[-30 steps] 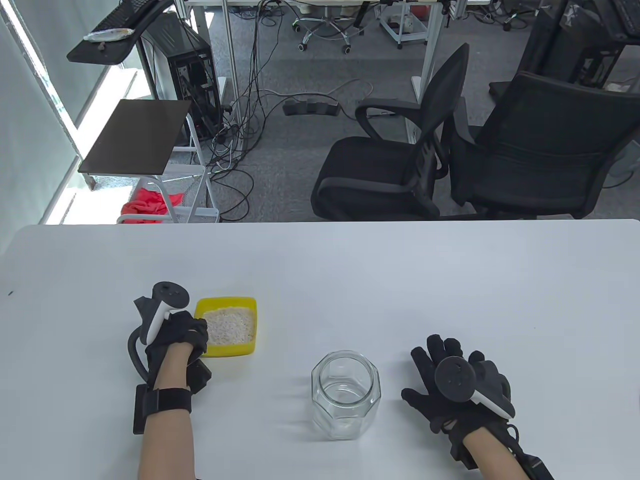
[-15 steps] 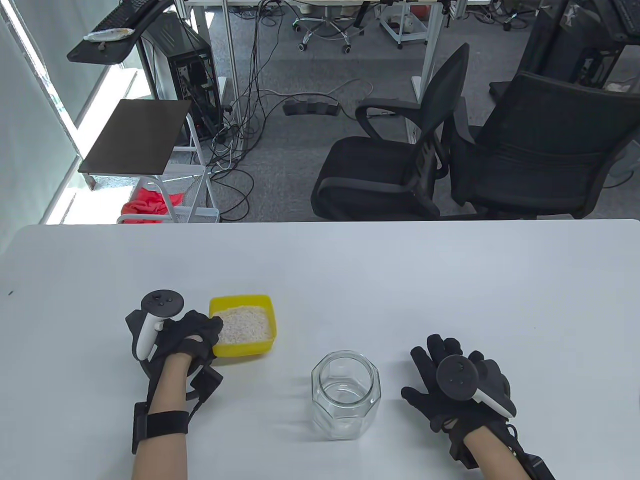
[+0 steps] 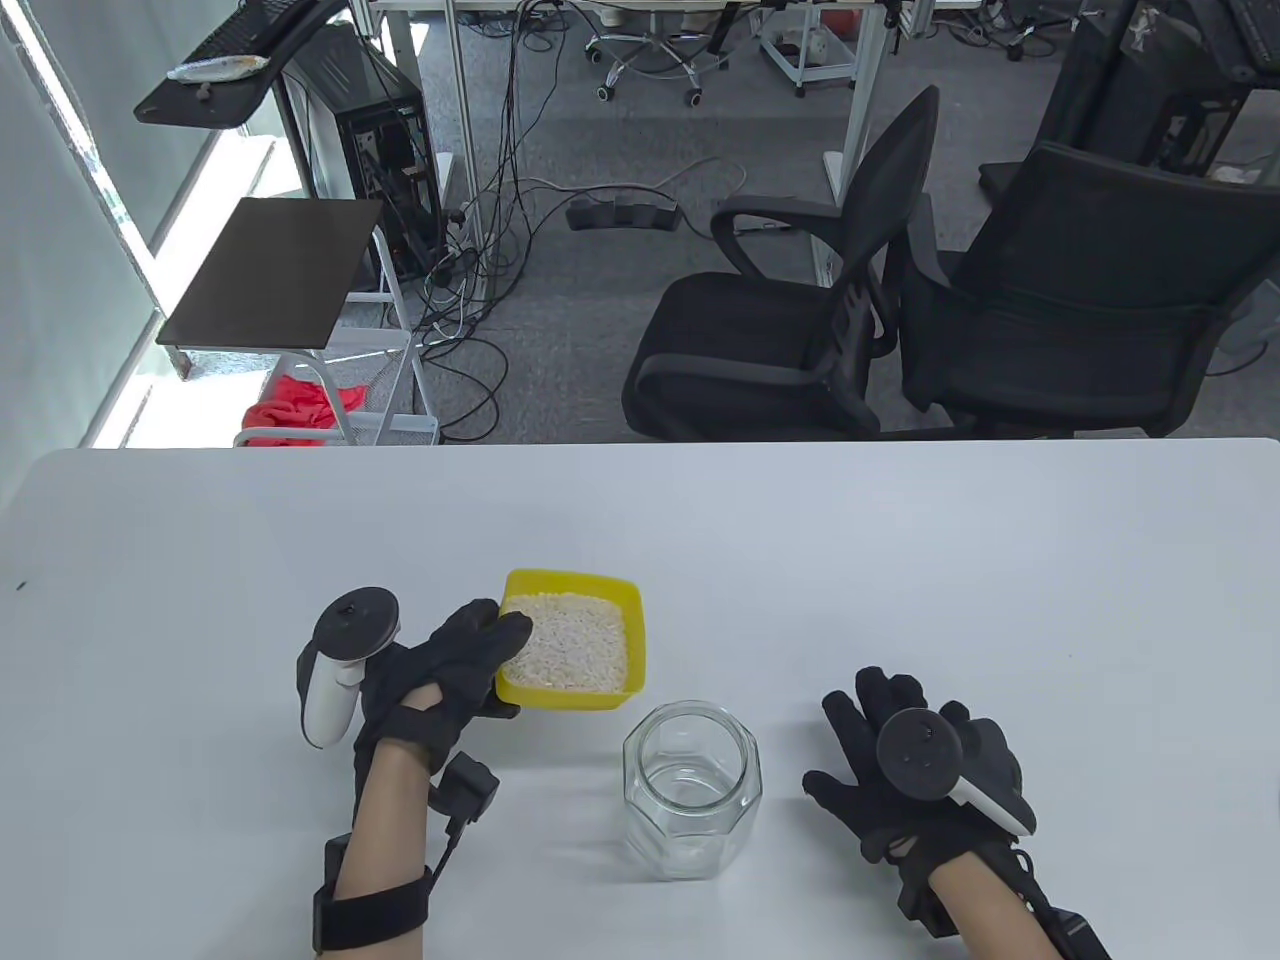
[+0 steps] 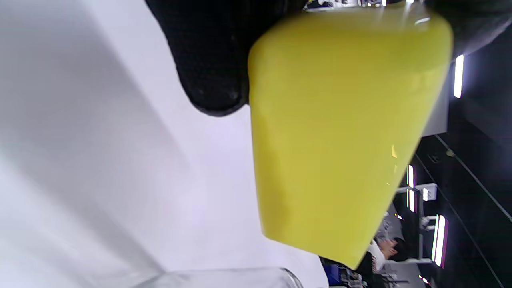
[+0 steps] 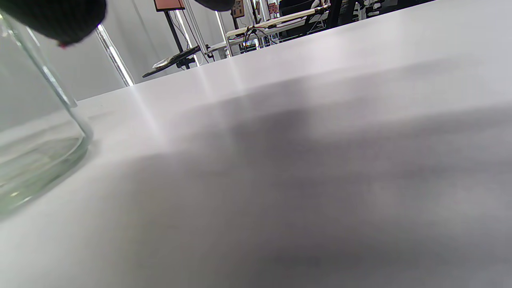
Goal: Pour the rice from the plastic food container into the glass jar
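A yellow plastic container (image 3: 572,640) full of white rice (image 3: 570,650) is held above the table by my left hand (image 3: 455,660), which grips its left side. In the left wrist view its yellow underside (image 4: 340,136) fills the frame, with a gloved fingertip (image 4: 212,80) against it. An empty glass jar (image 3: 692,788) stands upright on the white table (image 3: 800,560), just to the lower right of the container. Its rim shows at the bottom of the left wrist view (image 4: 240,278). My right hand (image 3: 905,765) lies flat with fingers spread on the table, right of the jar. The jar's base shows in the right wrist view (image 5: 36,136).
Two black office chairs (image 3: 800,330) stand beyond the table's far edge. A small side rack with a dark shelf (image 3: 275,270) is at the far left.
My left hand has lifted the yellow container off the table and carried it rightward toward the jar. The right hand and jar have not moved.
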`<state>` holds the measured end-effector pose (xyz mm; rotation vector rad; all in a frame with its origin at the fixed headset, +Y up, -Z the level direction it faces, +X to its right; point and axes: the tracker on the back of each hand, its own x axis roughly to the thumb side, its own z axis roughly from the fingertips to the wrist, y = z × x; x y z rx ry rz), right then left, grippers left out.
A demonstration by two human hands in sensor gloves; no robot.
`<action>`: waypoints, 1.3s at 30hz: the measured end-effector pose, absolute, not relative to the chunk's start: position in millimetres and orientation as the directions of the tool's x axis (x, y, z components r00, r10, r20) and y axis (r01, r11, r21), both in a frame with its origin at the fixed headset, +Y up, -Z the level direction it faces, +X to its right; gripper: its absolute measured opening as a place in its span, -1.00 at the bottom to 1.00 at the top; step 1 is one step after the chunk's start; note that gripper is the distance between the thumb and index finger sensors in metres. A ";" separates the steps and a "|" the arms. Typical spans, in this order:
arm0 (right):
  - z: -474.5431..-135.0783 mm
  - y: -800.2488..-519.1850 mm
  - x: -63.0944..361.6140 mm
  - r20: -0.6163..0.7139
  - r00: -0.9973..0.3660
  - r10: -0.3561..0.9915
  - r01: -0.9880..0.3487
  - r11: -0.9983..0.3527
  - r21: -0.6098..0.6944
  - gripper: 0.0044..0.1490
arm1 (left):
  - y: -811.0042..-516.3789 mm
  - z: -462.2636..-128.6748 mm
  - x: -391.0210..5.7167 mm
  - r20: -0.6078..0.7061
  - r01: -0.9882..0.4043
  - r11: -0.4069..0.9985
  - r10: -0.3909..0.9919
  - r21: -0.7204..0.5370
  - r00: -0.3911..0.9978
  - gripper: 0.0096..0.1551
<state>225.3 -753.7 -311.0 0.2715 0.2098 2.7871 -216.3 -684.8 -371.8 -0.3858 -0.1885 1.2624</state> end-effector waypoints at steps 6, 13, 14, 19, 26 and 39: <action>-311.2 -752.7 226.3 0.163 -0.924 0.346 -0.319 -0.932 0.172 0.07 | -672.7 -364.8 -190.2 -0.001 -0.888 0.178 0.980 -0.423 0.197 0.19; -310.3 -753.6 223.8 0.174 -0.927 0.333 -0.303 -0.936 0.178 0.07 | -653.3 -350.2 -182.5 0.074 -0.886 0.209 0.978 -0.413 0.196 0.19; -310.1 -753.8 223.3 0.176 -0.927 0.332 -0.302 -0.936 0.180 0.07 | -651.1 -348.9 -182.3 0.086 -0.886 0.222 0.975 -0.406 0.205 0.19; -308.7 -753.1 219.8 0.189 -0.925 0.328 -0.297 -0.938 0.178 0.06 | -636.6 -339.8 -176.7 0.168 -0.882 0.310 0.949 -0.356 0.266 0.18; -307.4 -753.9 215.3 0.198 -0.925 0.326 -0.291 -0.939 0.186 0.07 | -628.0 -332.5 -169.4 0.242 -0.867 0.394 0.913 -0.304 0.329 0.17; -307.3 -752.2 215.7 0.200 -0.923 0.329 -0.297 -0.939 0.174 0.07 | -620.7 -325.5 -161.2 0.319 -0.832 0.498 0.852 -0.244 0.416 0.15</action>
